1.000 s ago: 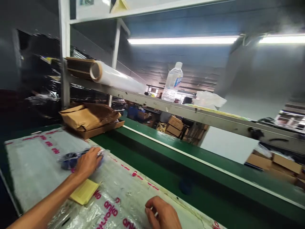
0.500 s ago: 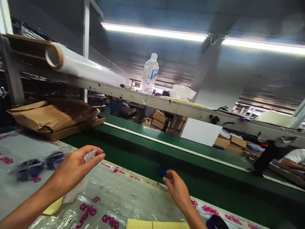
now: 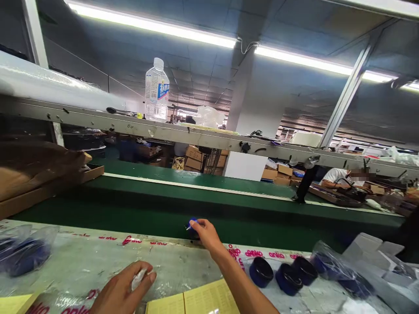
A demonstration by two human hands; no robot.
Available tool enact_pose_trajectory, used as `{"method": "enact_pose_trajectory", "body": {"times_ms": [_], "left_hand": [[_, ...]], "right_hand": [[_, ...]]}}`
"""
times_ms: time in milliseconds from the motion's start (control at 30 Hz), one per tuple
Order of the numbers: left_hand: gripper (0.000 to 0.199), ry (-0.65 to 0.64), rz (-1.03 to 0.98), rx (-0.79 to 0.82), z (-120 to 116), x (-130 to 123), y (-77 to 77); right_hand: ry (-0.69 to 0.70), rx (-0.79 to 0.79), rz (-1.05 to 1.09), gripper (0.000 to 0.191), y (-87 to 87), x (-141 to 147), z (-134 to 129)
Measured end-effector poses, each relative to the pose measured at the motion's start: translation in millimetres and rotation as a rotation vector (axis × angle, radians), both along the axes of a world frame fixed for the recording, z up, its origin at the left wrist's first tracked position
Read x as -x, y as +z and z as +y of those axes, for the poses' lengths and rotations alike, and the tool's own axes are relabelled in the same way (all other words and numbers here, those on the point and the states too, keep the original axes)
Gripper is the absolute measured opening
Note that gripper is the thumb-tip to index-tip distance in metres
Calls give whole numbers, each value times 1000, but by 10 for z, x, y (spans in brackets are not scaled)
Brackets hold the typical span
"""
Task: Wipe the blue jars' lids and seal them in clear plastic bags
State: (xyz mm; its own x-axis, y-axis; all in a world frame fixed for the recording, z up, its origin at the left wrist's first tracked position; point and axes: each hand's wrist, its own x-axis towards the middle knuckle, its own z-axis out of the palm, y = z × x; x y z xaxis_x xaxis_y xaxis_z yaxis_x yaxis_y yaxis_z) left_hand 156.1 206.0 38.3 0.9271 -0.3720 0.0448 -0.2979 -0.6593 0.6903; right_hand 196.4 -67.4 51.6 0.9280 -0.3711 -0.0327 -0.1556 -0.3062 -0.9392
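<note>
My right hand is closed on a small blue round piece at the near edge of the green belt; the fingers partly cover it. Lower left, over the bench, my left hand curls round a crumpled bit of clear plastic. Yellow printed sheets lie between the two forearms. To the right of my right forearm stand several dark-blue round containers with black tops. More blue round items in a clear plastic bag rest at the left edge.
A green conveyor belt runs across beyond the plastic-covered bench. Above it, a metal shelf rail carries a plastic bottle. Bagged blue items and a white open box sit at right. A person is farther back.
The view has swung right, bringing the blue containers and white box into sight. My left hand is lower in view, still with the clear plastic. My right hand now grips the blue piece.
</note>
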Motion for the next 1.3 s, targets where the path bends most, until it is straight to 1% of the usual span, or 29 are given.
{"method": "enact_pose_trajectory", "body": {"times_ms": [33, 100, 167, 233, 333, 433, 500, 567, 633, 700, 767, 800, 867, 933, 1000, 1067, 1100, 1167, 1200, 1300], "left_hand": [[43, -2, -46, -50, -19, -21, -46], [40, -11, -125, -129, -76, -67, -135], [40, -22, -175, -137, -150, -107, -200], [43, -23, -223, -106, -230, -136, -227], [47, -56, -300, -85, -345, -172, -215], [44, -117, -408, -99, -450, -208, -214], [43, -157, -534, -78, -519, -219, -234], [46, -233, -650, -52, -601, -195, -253], [55, -331, -696, -23, -715, -121, -246], [75, -437, -639, 19, -869, 0, -196], [94, -535, -491, 69, -1055, 141, -101], [98, -581, -390, 80, -1148, 206, -40], [92, -609, -214, 125, -1313, 306, 88], [83, -601, -110, 209, -1425, 352, 191], [76, -557, -66, 286, -1482, 352, 244], [72, -469, -39, 301, -1501, 327, 250], [73, -411, -26, 289, -1505, 312, 243], [74, -319, -10, 253, -1514, 286, 220], [72, -298, -4, 240, -1522, 276, 207], [57, -286, 4, 208, -1568, 248, 162]], "right_hand": [[26, -99, 4, 31, -5, 95, 16], [61, -274, 13, 38, -28, 312, 36], [59, -407, 27, 45, -65, 530, 24], [37, -496, 45, 49, -104, 714, -21], [-11, -547, 56, 47, -152, 907, -118], [-72, -564, 78, 46, -185, 1044, -206], [-89, -590, 97, 51, -203, 1133, -260], [-82, -622, 120, 60, -221, 1222, -315], [-59, -657, 150, 70, -240, 1293, -359], [-38, -683, 171, 77, -266, 1330, -371], [-26, -701, 178, 79, -302, 1328, -341], [-20, -706, 176, 78, -323, 1316, -313], [-8, -714, 155, 75, -368, 1281, -250], [-10, -703, 133, 77, -413, 1251, -209], [-17, -658, 134, 83, -450, 1245, -216], [-32, -592, 117, 85, -475, 1275, -266], [-53, -548, 73, 83, -483, 1305, -299], [-116, -403, -53, 75, -497, 1384, -363], [-142, -310, -110, 70, -504, 1427, -387], [-143, -29, -194, 56, -528, 1540, -419]]}}
